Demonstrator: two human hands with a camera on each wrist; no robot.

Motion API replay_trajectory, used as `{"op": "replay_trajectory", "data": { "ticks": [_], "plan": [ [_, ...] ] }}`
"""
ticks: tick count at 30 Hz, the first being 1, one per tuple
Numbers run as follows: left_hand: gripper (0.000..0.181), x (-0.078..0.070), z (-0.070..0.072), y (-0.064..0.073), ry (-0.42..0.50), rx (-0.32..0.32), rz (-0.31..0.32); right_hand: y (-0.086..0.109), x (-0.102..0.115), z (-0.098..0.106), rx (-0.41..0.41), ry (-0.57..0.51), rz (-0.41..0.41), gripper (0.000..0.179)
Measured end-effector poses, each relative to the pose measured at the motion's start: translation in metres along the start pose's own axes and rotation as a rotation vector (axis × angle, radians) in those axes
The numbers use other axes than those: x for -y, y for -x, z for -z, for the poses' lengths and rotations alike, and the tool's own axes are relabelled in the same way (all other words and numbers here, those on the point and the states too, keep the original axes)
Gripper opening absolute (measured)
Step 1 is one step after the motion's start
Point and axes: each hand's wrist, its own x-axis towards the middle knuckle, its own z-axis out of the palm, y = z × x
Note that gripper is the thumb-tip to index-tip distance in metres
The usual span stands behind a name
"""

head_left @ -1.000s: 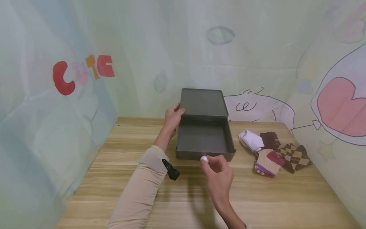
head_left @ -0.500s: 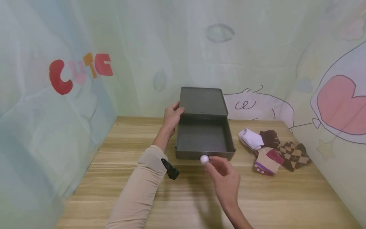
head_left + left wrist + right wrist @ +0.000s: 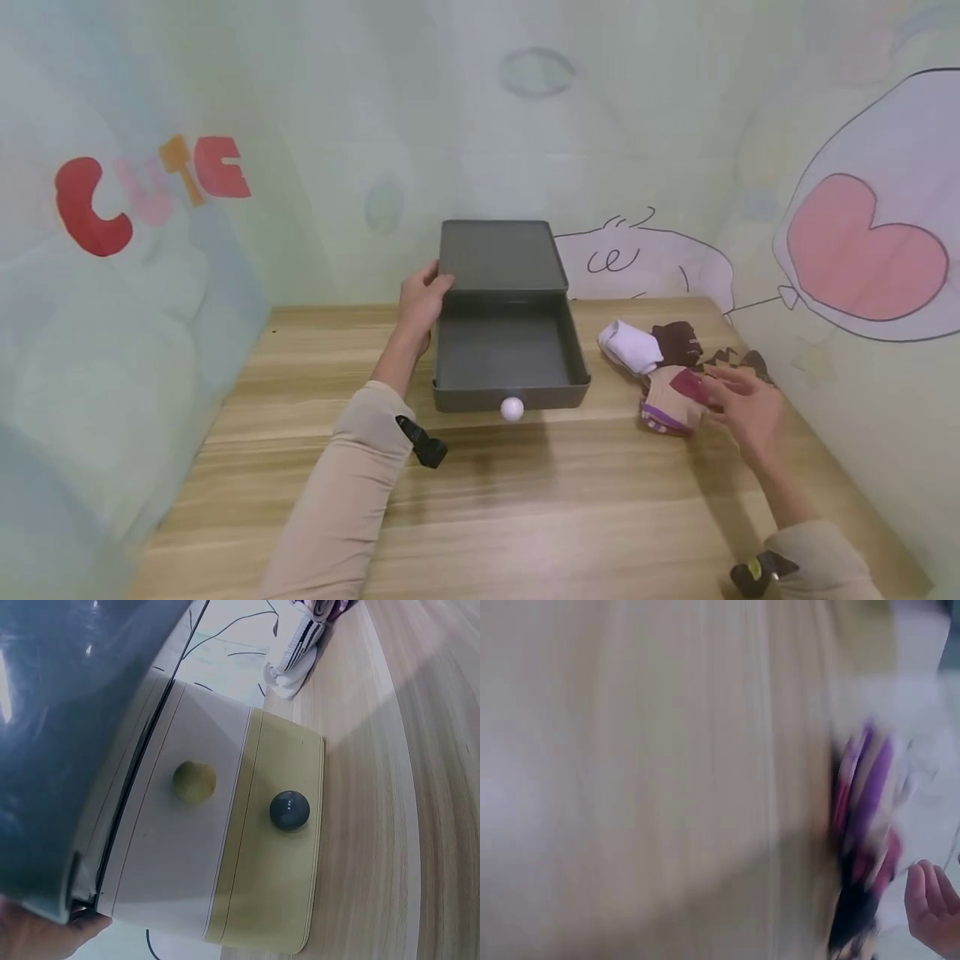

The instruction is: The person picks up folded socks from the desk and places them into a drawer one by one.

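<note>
A small chest of drawers [image 3: 498, 254] with a grey top stands at the back of the table. Its grey top drawer [image 3: 510, 342] is pulled out, with a white round knob [image 3: 512, 409] in front and nothing inside. My left hand [image 3: 422, 302] holds the chest's left side, thumb at the front edge. My right hand [image 3: 752, 417] hovers over the socks, fingers loosely bent and apparently holding nothing. Beneath it lie a beige sock with purple and dark red parts [image 3: 663, 398] and a brown argyle sock [image 3: 742, 362], partly hidden by the hand.
Beside them lie a white sock [image 3: 630, 347] and a dark brown sock [image 3: 677, 342]. In the left wrist view, a white drawer [image 3: 176, 847] and a yellow drawer [image 3: 270, 877] sit shut below the grey one. Printed cloth walls [image 3: 330, 167] enclose the table [image 3: 450, 517].
My right hand has let go of the white knob and moved right to the socks. The left hand keeps its place on the chest. The head view has turned slightly right.
</note>
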Motion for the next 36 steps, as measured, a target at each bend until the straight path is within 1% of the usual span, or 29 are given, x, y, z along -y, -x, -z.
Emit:
{"op": "replay_trajectory", "data": {
  "ticks": [1, 3, 6, 8, 10, 13, 16, 19, 22, 24, 26, 28, 31, 34, 36],
  "plan": [
    [0.052, 0.0, 0.002, 0.0, 0.002, -0.003, 0.005, -0.009, -0.004, 0.004, 0.032, 0.058, -0.002, 0.054],
    [0.052, 0.0, 0.004, 0.001, 0.01, -0.005, 0.015, -0.022, -0.013, 0.01, 0.1, 0.164, -0.007, 0.06],
    [0.053, 0.002, 0.003, 0.003, 0.009, 0.004, 0.023, -0.028, -0.023, 0.014, 0.213, 0.263, -0.055, 0.069],
    [0.053, 0.003, 0.003, 0.004, 0.006, 0.007, 0.025, -0.028, -0.028, 0.013, 0.258, 0.335, -0.076, 0.073],
    [0.054, 0.005, 0.002, 0.006, 0.001, 0.01, 0.024, -0.027, -0.032, 0.01, 0.286, 0.395, -0.095, 0.073],
    [0.053, 0.007, 0.002, 0.008, 0.007, 0.008, 0.021, -0.025, -0.035, 0.004, 0.291, 0.483, -0.084, 0.076],
    [0.053, 0.007, 0.003, 0.008, 0.01, 0.005, 0.019, -0.022, -0.037, -0.003, 0.279, 0.476, -0.085, 0.078],
    [0.053, 0.007, 0.003, 0.008, 0.009, -0.002, 0.02, -0.02, -0.036, -0.008, 0.249, 0.443, -0.075, 0.075],
    [0.054, 0.005, 0.004, 0.008, 0.005, -0.003, 0.019, -0.019, -0.034, -0.012, 0.204, 0.422, -0.044, 0.068],
    [0.054, 0.004, 0.004, 0.008, 0.009, -0.004, 0.018, -0.018, -0.031, -0.015, 0.184, 0.383, -0.03, 0.061],
    [0.053, 0.002, 0.004, 0.008, 0.016, -0.003, 0.013, -0.018, -0.03, -0.017, 0.174, 0.325, -0.033, 0.055],
    [0.053, 0.001, 0.005, 0.007, 0.019, 0.0, 0.008, -0.019, -0.029, -0.018, 0.18, 0.245, -0.057, 0.051],
    [0.052, -0.001, 0.005, 0.008, 0.024, 0.0, 0.003, -0.02, -0.029, -0.019, 0.212, 0.079, -0.117, 0.047],
    [0.053, -0.002, 0.006, 0.008, 0.014, 0.002, 0.009, -0.021, -0.032, -0.019, 0.225, -0.071, -0.18, 0.035],
    [0.054, -0.004, 0.005, 0.008, 0.006, 0.003, 0.019, -0.02, -0.034, -0.018, 0.219, -0.16, -0.196, 0.023]
  ]
}}
